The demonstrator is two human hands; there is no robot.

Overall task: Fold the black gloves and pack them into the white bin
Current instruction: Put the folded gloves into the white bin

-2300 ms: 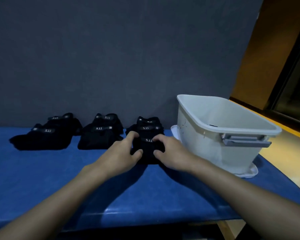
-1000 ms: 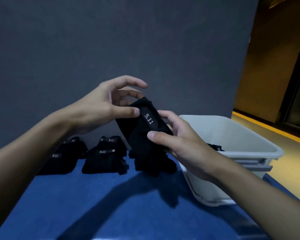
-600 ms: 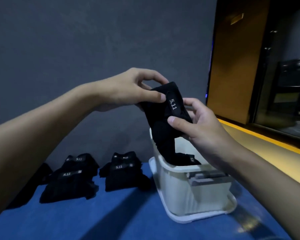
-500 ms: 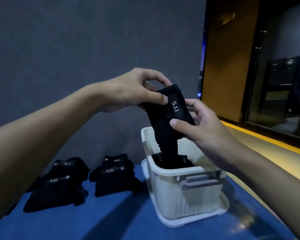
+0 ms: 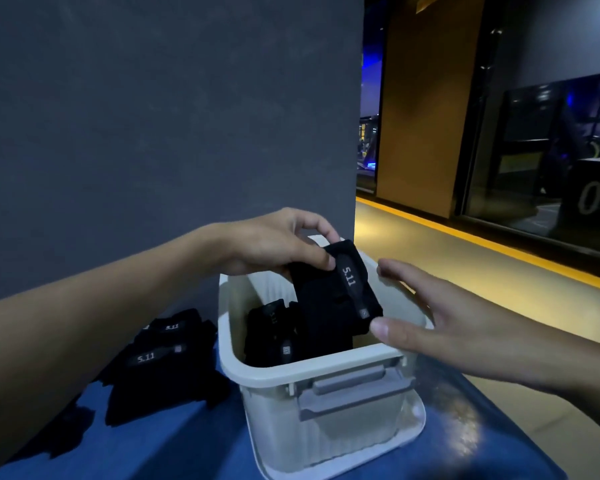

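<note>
Here the left hand (image 5: 274,244) pinches the top edge of a folded black glove bundle (image 5: 336,299) with a pale "5.11" label, holding it tilted over the mouth of the ribbed white plastic bin (image 5: 312,370). The bundle's lower part sits below the rim and its upper half stands above it. The right hand (image 5: 440,323) is released and holds nothing. Its fingers are straight and spread over the bin's right side, with the thumb tip at the bundle's lower corner; whether it touches I cannot tell. Another dark folded glove pair (image 5: 274,337) lies inside the bin near the left wall, just beside the held one. More stacked black gloves (image 5: 160,368) wait on the blue counter (image 5: 174,445) left of the bin.

The main risk, I judge, is the fold springing open once the left hand lets go, since a single pinch keeps it together and soft fabric slackens quickly. Dropped from this tilt, it could land askew on the pair inside. It could also catch on the rim and hang half out. A firm downward push might shift the light bin, which stands near the counter's right end.
</note>
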